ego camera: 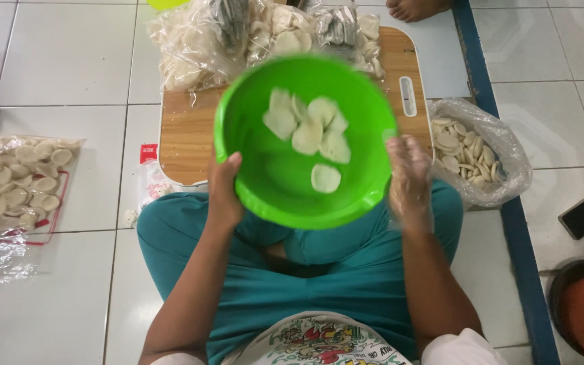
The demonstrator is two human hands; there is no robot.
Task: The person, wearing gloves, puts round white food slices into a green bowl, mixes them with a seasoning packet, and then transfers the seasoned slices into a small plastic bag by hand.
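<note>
Teal-trousered legs [346,270] sit crossed on the tiled floor [55,61], nearest the lens. Above them a wooden board [184,135] carries clear bags of pale crackers [204,47]. Over its near edge hangs the green bowl [272,176], tilted, holding a few pale crackers [309,132]. The left hand [224,192] is clamped on its rim; the right hand [410,179], blurred and seemingly in a plastic glove, hovers fingers apart just beside the opposite rim. Gripped on one side only, the bowl could tip and spill.

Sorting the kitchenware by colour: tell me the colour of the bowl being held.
Bright green bowl, plain inside, clearest in the head view.
</note>
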